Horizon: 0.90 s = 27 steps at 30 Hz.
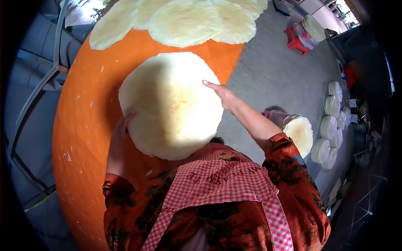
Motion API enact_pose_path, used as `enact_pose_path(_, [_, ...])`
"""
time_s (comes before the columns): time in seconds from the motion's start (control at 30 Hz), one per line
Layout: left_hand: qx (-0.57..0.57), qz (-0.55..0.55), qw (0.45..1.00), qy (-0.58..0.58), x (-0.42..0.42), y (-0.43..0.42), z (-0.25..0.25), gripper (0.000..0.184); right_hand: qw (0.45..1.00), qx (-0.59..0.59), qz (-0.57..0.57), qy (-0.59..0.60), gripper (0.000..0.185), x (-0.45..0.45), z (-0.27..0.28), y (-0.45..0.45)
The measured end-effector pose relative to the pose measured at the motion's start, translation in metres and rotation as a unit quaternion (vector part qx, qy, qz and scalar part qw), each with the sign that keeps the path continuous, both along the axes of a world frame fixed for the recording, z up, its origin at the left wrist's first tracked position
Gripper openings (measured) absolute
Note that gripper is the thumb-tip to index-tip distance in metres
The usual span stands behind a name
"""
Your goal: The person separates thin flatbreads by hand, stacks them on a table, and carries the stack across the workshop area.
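A large, round, pale flatbread [180, 106] with light brown patches is held up in front of my body, above an orange sheet [83, 146]. My right hand [222, 94] grips its right edge, thumb on top and the other fingers hidden beneath. On the opposite side, my left hand [124, 125] holds the left edge, partly in shadow, with most of its fingers out of sight. A band of shade crosses the flatbread. Whether it is a single sheet or several together, I cannot tell.
More flatbreads [184, 23] lie overlapping at the sheet's far end. A stack of flatbreads [299, 134] stands beside my right arm. Farther off, a red stool [295, 41] bears another stack [314, 28]. Several plastic-wrapped stacks [328, 127] line the right. A metal frame [35, 94] runs along the left.
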<state>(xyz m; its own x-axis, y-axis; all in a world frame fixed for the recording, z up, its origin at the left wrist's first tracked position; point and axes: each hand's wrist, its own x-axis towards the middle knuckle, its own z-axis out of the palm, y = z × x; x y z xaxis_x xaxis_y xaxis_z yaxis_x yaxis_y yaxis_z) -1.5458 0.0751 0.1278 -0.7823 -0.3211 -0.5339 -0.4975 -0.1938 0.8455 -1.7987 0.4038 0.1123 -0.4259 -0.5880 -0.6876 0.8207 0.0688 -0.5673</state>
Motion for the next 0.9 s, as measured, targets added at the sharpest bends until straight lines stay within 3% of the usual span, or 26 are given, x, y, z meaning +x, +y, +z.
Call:
enact_pose_path(0.1, [0.125, 0.096, 0.984, -0.086, 0.001, -0.018, -0.017, 0.063, 0.999, 0.033, -0.007, 0.029, 0.065, -0.001, -0.005, 0.001])
enact_pose_path(0.2, [0.082, 0.093, 0.992, -0.034, 0.009, 0.019, 0.023, 0.063, 0.999, -0.031, 0.000, 0.036, 0.065, -0.006, -0.028, 0.004])
enact_pose_path(0.23, [0.108, 0.071, 0.990, 0.054, 0.024, -0.009, -0.030, 0.063, 0.997, -0.071, 0.006, 0.035, 0.059, -0.009, -0.041, 0.004])
enact_pose_path(0.27, [0.129, 0.071, 0.987, 0.068, 0.026, -0.021, -0.054, 0.062, 0.996, -0.084, 0.027, 0.006, 0.056, -0.007, -0.026, 0.006])
enact_pose_path(0.33, [0.170, 0.084, 0.982, 0.020, 0.006, -0.017, -0.061, 0.061, 0.996, 0.013, 0.010, 0.092, 0.061, -0.011, -0.026, 0.022])
enact_pose_path(0.4, [0.181, 0.097, 0.979, -0.013, 0.008, -0.019, -0.055, 0.060, 0.993, 0.052, 0.038, 0.100, 0.067, -0.010, -0.029, 0.010])
enact_pose_path(0.53, [0.194, 0.095, 0.975, -0.057, 0.004, -0.022, -0.054, 0.058, 0.990, 0.082, 0.035, 0.112, 0.073, -0.005, -0.021, 0.007])
enact_pose_path(0.63, [0.219, 0.111, 0.968, -0.059, 0.007, -0.030, -0.064, 0.057, 0.973, 0.112, -0.002, 0.204, 0.077, -0.001, -0.020, 0.005])
enact_pose_path(0.67, [0.229, 0.119, 0.964, -0.059, 0.009, -0.032, -0.069, 0.056, 0.966, 0.160, -0.012, 0.203, 0.076, -0.008, -0.053, -0.002])
enact_pose_path(0.77, [0.226, 0.091, 0.969, -0.033, 0.014, -0.040, -0.079, 0.053, 0.984, 0.076, 0.004, 0.161, 0.071, -0.008, -0.039, 0.006])
enact_pose_path(0.8, [0.183, 0.076, 0.980, -0.030, 0.011, -0.030, -0.066, 0.053, 0.986, 0.092, 0.007, 0.139, 0.067, -0.013, -0.050, 0.004])
enact_pose_path(0.83, [0.138, 0.059, 0.988, -0.028, 0.012, -0.018, -0.049, 0.053, 0.988, 0.013, -0.025, 0.155, 0.061, -0.014, -0.084, 0.001])
enact_pose_path(0.9, [0.105, 0.057, 0.992, -0.038, -0.003, 0.000, -0.018, 0.055, 0.986, 0.007, -0.054, 0.156, 0.057, -0.001, -0.033, 0.029])
